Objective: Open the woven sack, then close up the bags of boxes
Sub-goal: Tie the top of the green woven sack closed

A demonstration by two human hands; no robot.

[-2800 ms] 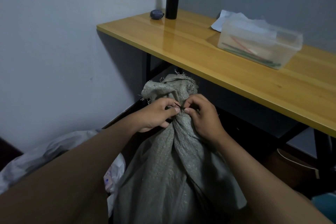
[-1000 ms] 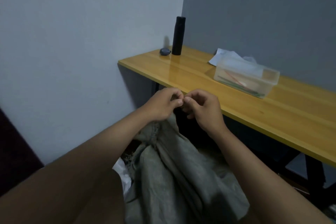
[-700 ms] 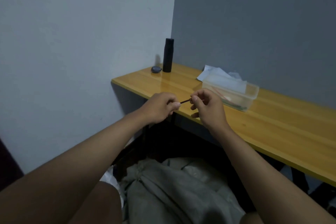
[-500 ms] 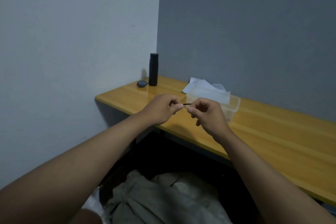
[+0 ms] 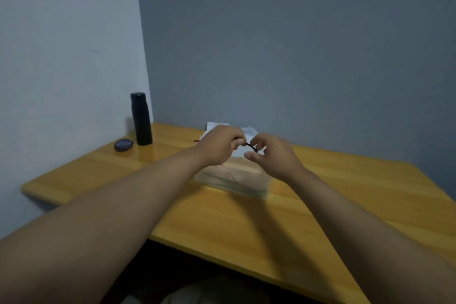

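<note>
Both arms reach out over the yellow wooden desk [image 5: 246, 219], hands raised and nearly meeting above a clear plastic box [image 5: 232, 177]. The left hand [image 5: 219, 147] has its fingers curled in tight, pinching one end of a short dark tie [image 5: 251, 147]. The tie arcs across the small gap to the right hand [image 5: 271, 155], whose fingers are loosely curled with the thumb out below; its far end sits right at those fingertips, but I cannot tell whether they actually grip it or only touch it.

Directly beneath the fingers, the clear box rests on the desk with thin red and green strands inside. White paper [image 5: 217, 126] shows just beyond the knuckles, behind the box. Well off to the left of the fingers a tall black bottle [image 5: 141, 118] stands upright near the wall corner, with a small dark rounded object [image 5: 123, 144] lying just beside it.

The woven sack [image 5: 197, 296] is far below the fingers, only a pale scrap of it visible under the near desk edge.
</note>
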